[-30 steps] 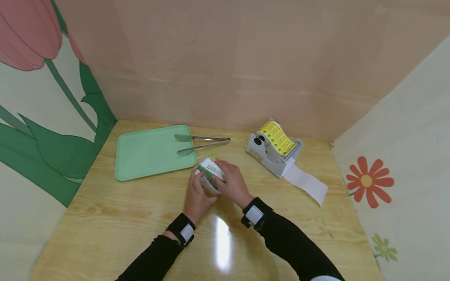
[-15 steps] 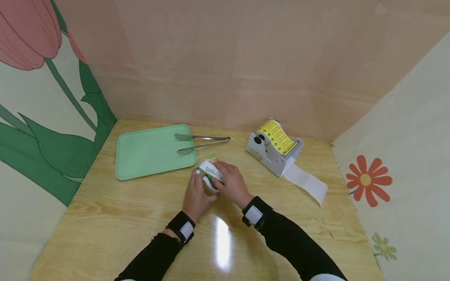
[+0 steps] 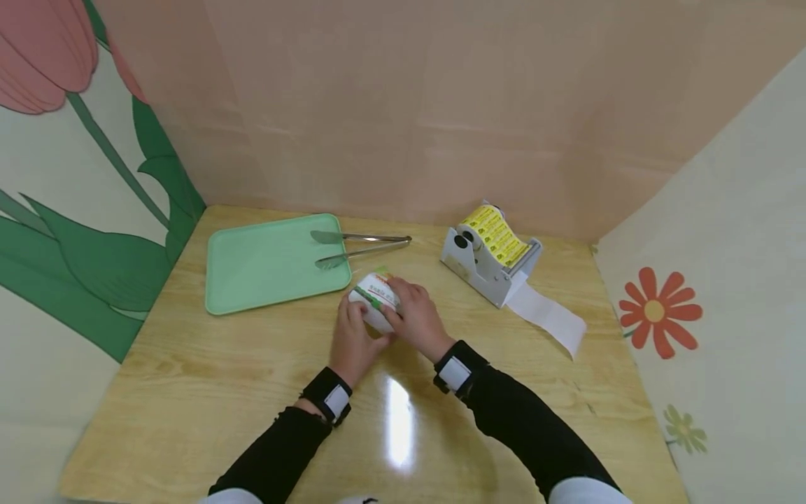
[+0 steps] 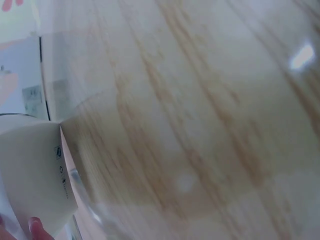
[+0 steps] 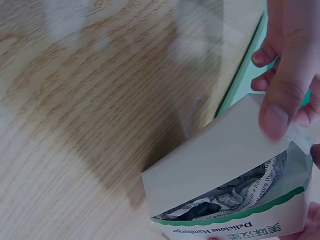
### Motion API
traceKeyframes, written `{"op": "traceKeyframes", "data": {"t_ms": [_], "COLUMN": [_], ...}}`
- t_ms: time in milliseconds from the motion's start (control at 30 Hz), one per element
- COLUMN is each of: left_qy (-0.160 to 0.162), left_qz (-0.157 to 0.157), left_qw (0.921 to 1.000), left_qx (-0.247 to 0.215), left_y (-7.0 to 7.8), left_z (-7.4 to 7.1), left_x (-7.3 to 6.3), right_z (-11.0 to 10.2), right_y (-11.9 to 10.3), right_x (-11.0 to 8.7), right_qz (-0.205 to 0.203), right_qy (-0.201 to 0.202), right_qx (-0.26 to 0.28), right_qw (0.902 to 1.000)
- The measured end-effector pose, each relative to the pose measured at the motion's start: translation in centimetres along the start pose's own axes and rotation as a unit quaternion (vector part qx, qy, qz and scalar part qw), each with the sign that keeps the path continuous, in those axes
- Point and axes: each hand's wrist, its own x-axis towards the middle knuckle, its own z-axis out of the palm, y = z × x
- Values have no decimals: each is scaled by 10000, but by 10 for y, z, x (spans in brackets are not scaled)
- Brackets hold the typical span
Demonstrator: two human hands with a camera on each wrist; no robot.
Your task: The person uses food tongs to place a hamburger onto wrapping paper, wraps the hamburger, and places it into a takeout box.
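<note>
A white and green hamburger box (image 3: 376, 287) is held in front of the tray's near right corner. My left hand (image 3: 355, 343) grips its left and near side, and my right hand (image 3: 423, 320) holds its right side. In the right wrist view the hamburger box (image 5: 215, 155) gapes along one side; crumpled printed paper (image 5: 245, 192) shows inside. A thumb (image 5: 275, 120) presses on its plain white panel there. The left wrist view catches the box's white wall (image 4: 35, 170) with fingertips (image 4: 37, 225) against it at the lower left.
A mint green tray (image 3: 271, 266) lies behind and to the left, with metal tongs (image 3: 371, 241) across its right edge. Back right stands a label dispenser (image 3: 485, 262) with a yellow label roll (image 3: 497, 234); its white backing strip (image 3: 548, 315) trails onto the wooden table (image 3: 252, 378).
The box has turned slightly in both hands, so more of its white printed panel and less dark green shows. The whole head view has shifted up a little; tray, tongs and dispenser stay put.
</note>
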Motion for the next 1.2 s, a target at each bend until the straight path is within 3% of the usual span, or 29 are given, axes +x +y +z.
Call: {"op": "traceKeyframes", "data": {"t_ms": [233, 533, 700, 900, 1067, 1200], "left_qy": [-145, 100, 218, -41, -10, 7], "left_qz": [-310, -543, -810, -1217, -1307, -1273], "left_qw": [9994, 9982, 9962, 9915, 9899, 9905], "left_qx": [52, 217, -230, -457, -555, -526], "left_y": [5, 8, 8, 16, 15, 16], "left_z": [-4, 2, 5, 4, 6, 9], "left_x": [4, 6, 9, 14, 13, 12], "right_z": [0, -2, -1, -3, -4, -6], "right_y": [-2, -7, -3, 1, 10, 18], "right_x": [3, 4, 8, 11, 13, 16], "right_qz": [38, 83, -122, -236, -226, -105], "right_qy": [-58, -38, -105, -176, -298, -300], "right_qx": [-77, -327, -461, -478, -184, 352], "right_qw": [9999, 9994, 9988, 9984, 9991, 9989]}}
